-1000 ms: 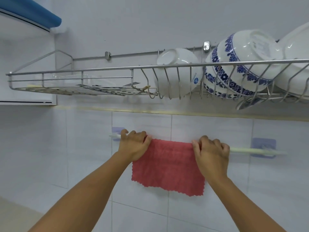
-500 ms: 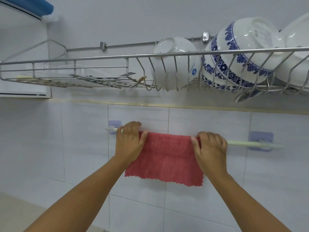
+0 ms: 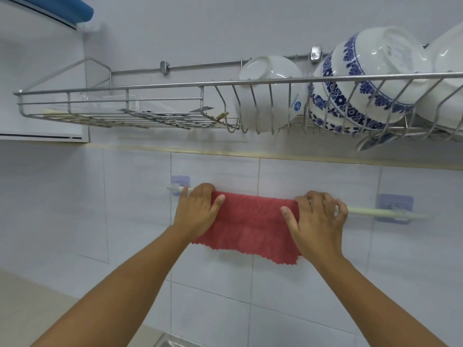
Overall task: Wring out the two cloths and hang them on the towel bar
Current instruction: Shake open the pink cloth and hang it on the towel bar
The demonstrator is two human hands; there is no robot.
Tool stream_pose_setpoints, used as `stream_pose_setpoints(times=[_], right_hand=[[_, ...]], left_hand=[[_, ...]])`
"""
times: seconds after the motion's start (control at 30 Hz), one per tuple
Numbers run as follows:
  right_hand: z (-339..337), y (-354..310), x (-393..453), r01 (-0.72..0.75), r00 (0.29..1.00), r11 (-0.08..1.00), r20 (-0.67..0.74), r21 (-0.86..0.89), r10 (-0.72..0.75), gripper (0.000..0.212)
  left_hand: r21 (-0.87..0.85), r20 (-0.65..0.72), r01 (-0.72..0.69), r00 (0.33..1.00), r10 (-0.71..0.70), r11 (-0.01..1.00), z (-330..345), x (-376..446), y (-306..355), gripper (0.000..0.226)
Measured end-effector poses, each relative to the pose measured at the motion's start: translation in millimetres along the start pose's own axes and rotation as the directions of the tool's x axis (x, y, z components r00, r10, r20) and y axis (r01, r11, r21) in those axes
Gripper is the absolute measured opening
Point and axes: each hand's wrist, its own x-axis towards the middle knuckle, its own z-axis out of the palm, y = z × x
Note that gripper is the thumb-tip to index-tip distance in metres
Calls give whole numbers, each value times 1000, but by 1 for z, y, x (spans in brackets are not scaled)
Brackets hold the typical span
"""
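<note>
A red cloth (image 3: 253, 221) with a zigzag hem hangs draped over the pale towel bar (image 3: 368, 211) on the tiled wall. My left hand (image 3: 198, 211) lies flat on the cloth's left edge at the bar, thumb spread over the fabric. My right hand (image 3: 318, 216) rests on the cloth's right edge, fingers loosely curled over the bar and lifting apart. The bar sits in two lilac stick-on holders, one at the left (image 3: 179, 181) and one at the right (image 3: 394, 206). Only one cloth is in view.
A steel wire dish rack (image 3: 160, 86) juts out from the wall just above the bar, holding a white bowl (image 3: 270, 91) and blue-patterned bowls (image 3: 363, 83). A cabinet (image 3: 37, 78) stands at the left. A sink corner (image 3: 170, 343) shows at the bottom.
Both hands have slid slightly down the cloth's sides, smoothing it on the bar. My right fingers have loosened and spread. The camera view shifted a little.
</note>
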Motion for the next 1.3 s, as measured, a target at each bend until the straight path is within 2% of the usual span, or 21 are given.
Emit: stream_pose_setpoints(times=[0.1, 0.17, 0.3, 0.43, 0.67, 0.83, 1.0, 1.13, 1.2, 1.3], right_hand=[[-3, 0, 5, 11, 1000, 999, 13, -40, -10, 56], [-4, 2, 8, 10, 999, 999, 32, -53, -8, 56], [-4, 7, 8, 22, 999, 1000, 29, -11, -22, 50], [-3, 10, 5, 27, 999, 993, 21, 117, -30, 52], [-8, 25, -5, 129, 990, 954, 23, 270, -141, 52], [-10, 25, -7, 110, 994, 949, -7, 296, -113, 45], [-15, 6, -8, -11, 999, 969, -36, 246, 20, 32], [-8, -11, -13, -1, 998, 990, 63, 142, -8, 53], [-4, -13, -16, 11, 998, 995, 67, 94, -17, 61], [0, -9, -21, 45, 998, 999, 36, 29, -46, 63]], left_hand=[[188, -92, 9, 996, 9, 982, -3, -2, 1, 41], [217, -122, 2, 992, 25, 976, 0, -11, 7, 47], [157, -16, 18, 1000, -15, 987, -1, -13, 9, 59], [87, 114, 59, 991, -69, 994, -8, 3, 4, 57], [201, 183, -21, 983, -17, 979, -8, -14, -4, 73], [237, 168, -57, 986, 17, 970, -17, -19, -6, 87], [212, 170, -19, 985, -18, 977, -15, -26, 8, 83], [67, 207, 110, 971, -121, 992, -5, -25, 19, 69], [54, 216, 122, 968, -131, 991, -2, -26, 17, 69], [67, 211, 93, 972, -106, 993, 3, -28, 10, 72]])
